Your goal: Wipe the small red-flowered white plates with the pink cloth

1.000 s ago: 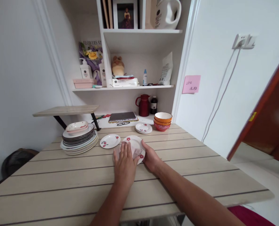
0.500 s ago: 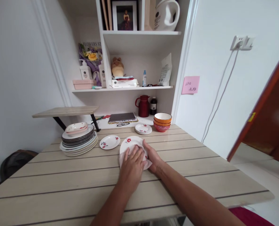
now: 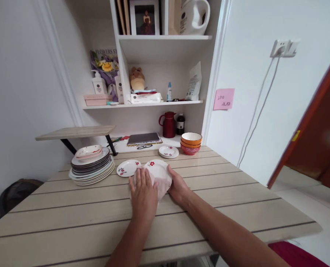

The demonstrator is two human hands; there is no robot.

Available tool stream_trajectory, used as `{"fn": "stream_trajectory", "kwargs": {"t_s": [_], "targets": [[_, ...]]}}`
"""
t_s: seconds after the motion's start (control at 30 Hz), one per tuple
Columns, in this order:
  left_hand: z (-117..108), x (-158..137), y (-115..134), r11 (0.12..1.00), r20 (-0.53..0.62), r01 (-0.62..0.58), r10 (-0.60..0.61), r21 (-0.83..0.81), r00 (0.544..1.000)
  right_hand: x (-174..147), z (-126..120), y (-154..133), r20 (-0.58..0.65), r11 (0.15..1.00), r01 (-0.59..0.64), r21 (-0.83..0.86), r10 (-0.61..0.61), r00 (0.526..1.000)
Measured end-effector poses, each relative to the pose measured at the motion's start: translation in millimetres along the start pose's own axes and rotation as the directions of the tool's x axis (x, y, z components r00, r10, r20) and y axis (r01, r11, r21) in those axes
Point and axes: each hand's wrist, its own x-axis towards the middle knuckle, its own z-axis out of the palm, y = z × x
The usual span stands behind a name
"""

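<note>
A white plate with red flowers [image 3: 161, 170] is at the table's middle, in front of me. My right hand [image 3: 178, 188] grips its right rim, thumb on top and fingers beneath. My left hand [image 3: 144, 194] lies over the plate's left side, fingers stretched on a thin whitish wipe [image 3: 152, 178] that it presses and holds. Part of the plate is hidden under this hand and the wipe. Just beyond the left fingers lies a smaller flowered plate [image 3: 128, 168]. Farther back sits a short stack of flowered small plates [image 3: 168, 151].
At the left stands a tall stack of plates [image 3: 92, 168] topped by oval dishes [image 3: 88, 151], beside a small raised shelf [image 3: 76, 132]. Stacked bowls [image 3: 191, 144] sit at the back right. Behind are a red jug [image 3: 169, 125], a dark bottle [image 3: 180, 124], a laptop [image 3: 143, 138] and glasses [image 3: 144, 147].
My left hand has slid left with the wipe, from the plate's middle to its left edge. My right hand still grips the right rim. The view has shifted slightly.
</note>
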Motion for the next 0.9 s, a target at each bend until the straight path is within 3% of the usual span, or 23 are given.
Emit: {"fn": "stream_trajectory", "kwargs": {"t_s": [0.17, 0.37, 0.47, 0.57, 0.73, 0.8, 0.9], "targets": [[-2, -2, 3, 0.975, 0.082, -0.191, 0.201, -0.113, 0.976, 2, -4, -4, 0.096, 0.992, -0.016, 0.125, 0.004, 0.995], [-1, -4, 9, 0.915, 0.088, -0.350, 0.373, -0.198, 0.924, -5, -6, -3, 0.158, 0.992, -0.118, 0.040, 0.110, 0.981], [-2, -5, 10, 0.932, 0.058, -0.318, 0.332, -0.175, 0.942, -9, -3, -2, 0.251, 0.992, -0.127, 0.016, 0.118, 0.961], [-2, -4, 10, 0.975, 0.016, -0.189, 0.192, -0.117, 0.981, -10, 0, -1, 0.330, 0.995, -0.094, 0.019, 0.083, 0.940], [1, -2, 4, 1.000, 0.027, -0.009, 0.009, -0.009, 1.000, -3, -2, 2, 0.242, 1.000, -0.024, 0.008, 0.022, 0.970], [1, -2, 1, 1.000, 0.060, 0.002, -0.003, 0.008, 0.998, 1, -5, 2, 0.191, 0.999, -0.017, 0.028, 0.012, 0.982], [0, -4, 3, 0.995, 0.109, -0.100, 0.102, -0.026, 0.989, 5, -8, 0, 0.161, 0.995, -0.011, 0.100, -0.005, 0.987]]}}
